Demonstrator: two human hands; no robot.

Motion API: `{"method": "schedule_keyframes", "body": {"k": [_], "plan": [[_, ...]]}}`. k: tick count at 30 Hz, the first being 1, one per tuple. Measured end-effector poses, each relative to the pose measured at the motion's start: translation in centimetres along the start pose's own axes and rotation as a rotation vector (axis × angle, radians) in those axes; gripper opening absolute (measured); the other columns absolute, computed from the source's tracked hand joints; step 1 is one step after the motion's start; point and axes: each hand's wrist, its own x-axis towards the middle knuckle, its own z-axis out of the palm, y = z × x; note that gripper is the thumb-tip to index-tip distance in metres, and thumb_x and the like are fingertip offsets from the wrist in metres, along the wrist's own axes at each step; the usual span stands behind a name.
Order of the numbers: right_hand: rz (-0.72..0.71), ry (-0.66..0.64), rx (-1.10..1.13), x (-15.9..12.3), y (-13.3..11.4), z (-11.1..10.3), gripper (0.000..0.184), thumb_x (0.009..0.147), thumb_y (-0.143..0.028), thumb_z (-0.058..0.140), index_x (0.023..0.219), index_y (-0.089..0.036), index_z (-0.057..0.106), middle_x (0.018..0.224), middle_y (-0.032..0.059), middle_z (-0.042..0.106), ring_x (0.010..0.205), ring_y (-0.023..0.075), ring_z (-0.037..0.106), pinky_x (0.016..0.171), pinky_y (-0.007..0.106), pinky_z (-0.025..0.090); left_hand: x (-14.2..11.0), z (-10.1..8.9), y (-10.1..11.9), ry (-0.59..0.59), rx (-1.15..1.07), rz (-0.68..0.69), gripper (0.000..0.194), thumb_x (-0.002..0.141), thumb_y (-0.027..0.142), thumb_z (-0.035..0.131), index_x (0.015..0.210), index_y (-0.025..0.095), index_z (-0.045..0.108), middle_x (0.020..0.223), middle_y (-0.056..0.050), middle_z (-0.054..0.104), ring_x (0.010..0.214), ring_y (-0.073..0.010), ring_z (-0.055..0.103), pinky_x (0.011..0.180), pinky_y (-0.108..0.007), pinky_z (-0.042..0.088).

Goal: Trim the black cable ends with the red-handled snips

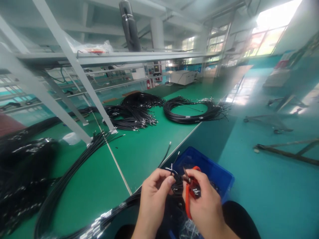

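My left hand pinches the end of a black cable, where thin white wires stick out. Close beside it, my right hand grips a pair of red-handled scissors, their dark blades pointing up and left near the cable end. I cannot tell whether the blades touch it. Below both hands is a blue plastic bin with dark pieces and clear plastic inside, partly hidden by my hands. A long bundle of black cables curves over the green table to my left hand.
The green table carries a coiled black cable bundle and looser cable piles. White shelf posts rise at the left, near a white roll. Wheeled metal stands are on the floor at right.
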Motion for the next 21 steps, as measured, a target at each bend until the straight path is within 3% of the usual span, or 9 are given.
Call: {"method": "schedule_keyframes", "body": {"k": [2,5,8,10,14,21], "plan": [[0.134,-0.071,0.122,-0.6,-0.4,-0.5,0.026,0.067,-0.014,0.065,0.091,-0.027,0.063,0.084,0.0035,0.072,0.071,0.0212,0.066,0.064,0.03,0.051,0.2,-0.2,-0.2,0.009,-0.019,0.008,0.008,0.078,0.023,0.063,0.076,0.016,0.063,0.067,0.001,0.064,0.054,-0.0099,0.053,0.055,-0.02,0.044],[0.438,-0.322,0.402,-0.9,-1.5,-1.4,0.023,0.064,-0.021,0.068,0.085,-0.023,0.064,0.072,0.0027,0.07,0.062,0.0183,0.064,0.053,0.026,0.047,0.3,-0.3,-0.2,0.016,-0.041,0.018,0.006,0.079,0.021,0.062,0.078,0.016,0.064,0.071,0.0,0.065,0.058,-0.0112,0.056,0.059,-0.022,0.046],[0.745,-0.545,0.57,-0.4,-2.4,-1.9,0.019,0.061,-0.021,0.07,0.078,-0.018,0.062,0.055,0.0,0.065,0.038,0.0078,0.048,0.036,0.018,0.032,0.1,-0.1,0.0,0.046,-0.024,0.039,0.005,0.078,0.02,0.062,0.077,0.016,0.065,0.072,0.0,0.066,0.06,-0.0118,0.058,0.06,-0.022,0.047],[0.856,-0.615,0.603,0.0,-2.6,-1.9,0.021,0.061,-0.022,0.071,0.076,-0.016,0.059,0.051,0.0002,0.064,0.031,0.0035,0.039,0.032,0.015,0.025,0.1,0.0,-0.1,0.065,-0.005,0.056,0.004,0.078,0.019,0.063,0.076,0.016,0.066,0.072,0.0,0.066,0.061,-0.0122,0.058,0.061,-0.022,0.047],[0.872,-0.656,0.648,0.6,-2.3,-1.5,0.026,0.063,-0.028,0.071,0.08,-0.015,0.057,0.055,0.0031,0.067,0.026,0.0019,0.038,0.03,0.014,0.024,0.0,0.1,-0.4,0.037,0.026,0.062,0.003,0.077,0.02,0.064,0.076,0.017,0.066,0.069,0.001,0.065,0.062,-0.0128,0.058,0.062,-0.022,0.046],[0.838,-0.597,0.59,0.3,-1.5,-1.2,0.021,0.065,-0.023,0.069,0.081,-0.014,0.057,0.056,0.0014,0.066,0.028,0.0028,0.041,0.03,0.012,0.024,0.1,0.3,-0.6,0.005,0.035,0.042,0.003,0.077,0.019,0.064,0.075,0.017,0.066,0.066,0.002,0.064,0.061,-0.0123,0.059,0.061,-0.021,0.046]]}}
